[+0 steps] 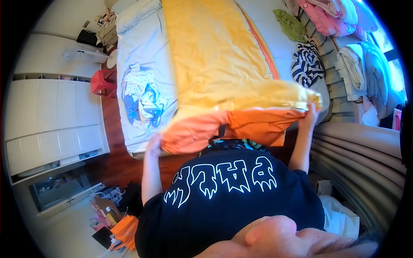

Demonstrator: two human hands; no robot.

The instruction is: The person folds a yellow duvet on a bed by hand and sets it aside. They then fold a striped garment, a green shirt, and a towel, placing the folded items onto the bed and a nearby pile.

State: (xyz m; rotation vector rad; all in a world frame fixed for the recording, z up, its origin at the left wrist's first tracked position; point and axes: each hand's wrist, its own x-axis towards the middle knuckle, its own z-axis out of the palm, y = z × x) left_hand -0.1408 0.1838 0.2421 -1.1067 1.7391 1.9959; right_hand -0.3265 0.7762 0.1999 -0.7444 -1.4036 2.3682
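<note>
a: nearest item?
b: a dark t-shirt with pale lettering, worn by the person, filling the lower middle of the view.
a: surface and room?
b: a bed under a pale blue sheet, with a small patterned garment on its left part. dark red wooden floor. white wardrobe at left, red stool beside the bed. at right, a striped garment, a green cloth, and stacked folded laundry.
a: main item?
b: a duvet, yellow on top, orange on the underside, lying lengthwise along the bed; its near edge was lifted and turned back, showing the orange.
a: hands?
b: left hand closed on the near left corner; right hand pinched the near right corner, raised.
</note>
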